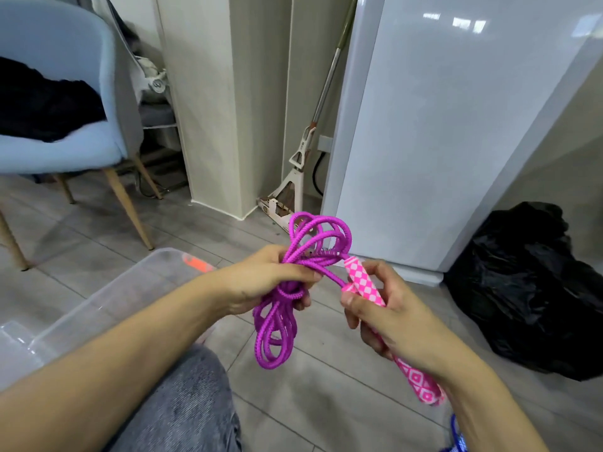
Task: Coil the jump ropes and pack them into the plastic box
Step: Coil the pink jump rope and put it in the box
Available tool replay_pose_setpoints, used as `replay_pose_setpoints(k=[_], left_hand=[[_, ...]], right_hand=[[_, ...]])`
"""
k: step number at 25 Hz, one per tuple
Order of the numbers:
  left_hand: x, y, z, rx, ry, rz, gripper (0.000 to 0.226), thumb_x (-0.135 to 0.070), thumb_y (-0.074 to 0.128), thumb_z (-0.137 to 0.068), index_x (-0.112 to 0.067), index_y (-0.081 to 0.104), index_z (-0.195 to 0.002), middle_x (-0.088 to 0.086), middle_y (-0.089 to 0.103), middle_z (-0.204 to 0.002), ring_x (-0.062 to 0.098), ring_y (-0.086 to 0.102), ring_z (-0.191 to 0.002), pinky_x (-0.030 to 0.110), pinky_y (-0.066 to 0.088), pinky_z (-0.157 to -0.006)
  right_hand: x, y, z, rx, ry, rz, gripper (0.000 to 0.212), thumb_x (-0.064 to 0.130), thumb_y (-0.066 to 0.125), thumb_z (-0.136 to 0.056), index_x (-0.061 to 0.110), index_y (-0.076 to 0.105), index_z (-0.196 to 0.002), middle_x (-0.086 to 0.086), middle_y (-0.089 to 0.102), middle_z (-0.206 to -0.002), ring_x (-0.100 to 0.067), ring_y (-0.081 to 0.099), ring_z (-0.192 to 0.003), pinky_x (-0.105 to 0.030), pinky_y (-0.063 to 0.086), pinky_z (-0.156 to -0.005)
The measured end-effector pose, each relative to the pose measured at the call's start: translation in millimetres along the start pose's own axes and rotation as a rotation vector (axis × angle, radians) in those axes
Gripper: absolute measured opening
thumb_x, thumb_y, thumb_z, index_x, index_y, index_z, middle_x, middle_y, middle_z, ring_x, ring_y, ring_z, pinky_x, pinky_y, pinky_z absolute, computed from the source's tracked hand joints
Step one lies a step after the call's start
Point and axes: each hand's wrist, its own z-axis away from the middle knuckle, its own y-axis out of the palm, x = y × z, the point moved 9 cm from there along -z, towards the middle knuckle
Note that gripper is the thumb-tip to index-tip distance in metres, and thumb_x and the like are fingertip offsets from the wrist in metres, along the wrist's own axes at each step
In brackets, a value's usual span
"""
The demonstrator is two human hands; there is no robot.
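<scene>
Right hand: grip clenched around two pink checkered handles. Left hand: grip clenched on the coiled purple jump rope, loops bunched, held mid-air. Clear plastic box: on the floor, at nine o'clock.

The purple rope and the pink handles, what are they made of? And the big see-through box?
The purple rope looks like braided cord, maybe nylon: a woven texture shows on it. The pink handles look like smooth plastic or printed wood, with a white diamond pattern; I cannot tell which. The box seems to be clear, slightly cloudy plastic, since the floor shows through.
</scene>
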Motion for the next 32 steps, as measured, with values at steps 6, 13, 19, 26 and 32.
replay_pose_setpoints(k=[6, 13, 19, 26, 32], left_hand=[[13, -3, 12, 0.131, -0.174, 0.316, 0.011, -0.007, 0.070, -0.075, -0.009, 0.060, -0.071, 0.006, 0.050, -0.068, 0.021, 0.053, -0.061, 0.039, 0.053, -0.068], [24, -11, 9, 0.080, -0.223, 0.290, 0.012, -0.021, 0.071, -0.081, -0.009, 0.071, -0.081, 0.004, 0.058, -0.069, 0.019, 0.061, -0.064, 0.033, 0.054, -0.067], [44, -75, 5, -0.269, -0.028, 0.385, 0.013, -0.019, 0.064, -0.091, -0.007, 0.066, -0.086, 0.005, 0.058, -0.062, 0.013, 0.052, -0.047, 0.023, 0.047, -0.046], [131, -168, 17, -0.684, -0.179, 0.642, 0.020, -0.028, 0.062, -0.095, -0.010, 0.064, -0.086, 0.003, 0.061, -0.061, 0.015, 0.056, -0.044, 0.035, 0.053, -0.060], [192, -179, 29, -0.779, -0.245, 0.838, 0.042, -0.046, 0.077, -0.078, -0.010, 0.068, -0.096, 0.009, 0.065, -0.076, 0.023, 0.062, -0.067, 0.050, 0.052, -0.083]], right_hand=[[-7, 1, -3, 0.123, 0.082, 0.109, 0.009, 0.024, 0.058, -0.098, 0.026, 0.067, -0.099, -0.002, 0.051, -0.065, -0.014, 0.031, -0.045, -0.023, 0.024, -0.043], [-14, 6, -9, 0.146, 0.088, 0.159, 0.009, 0.027, 0.060, -0.098, 0.026, 0.069, -0.099, -0.002, 0.050, -0.065, -0.015, 0.032, -0.046, -0.022, 0.024, -0.042], [-34, 18, -34, 0.215, 0.179, 0.187, 0.007, 0.021, 0.062, -0.098, 0.019, 0.068, -0.100, -0.003, 0.049, -0.066, -0.016, 0.032, -0.047, -0.022, 0.024, -0.042], [-52, 64, -107, 0.356, 0.249, 0.406, 0.017, 0.011, 0.058, -0.097, 0.018, 0.058, -0.112, -0.010, 0.072, -0.092, -0.016, 0.060, -0.064, -0.032, 0.050, -0.057], [-81, 151, -177, 0.225, 0.144, 0.433, 0.014, 0.019, 0.059, -0.098, 0.026, 0.056, -0.109, -0.004, 0.068, -0.076, -0.005, 0.057, -0.048, -0.024, 0.048, -0.048]])
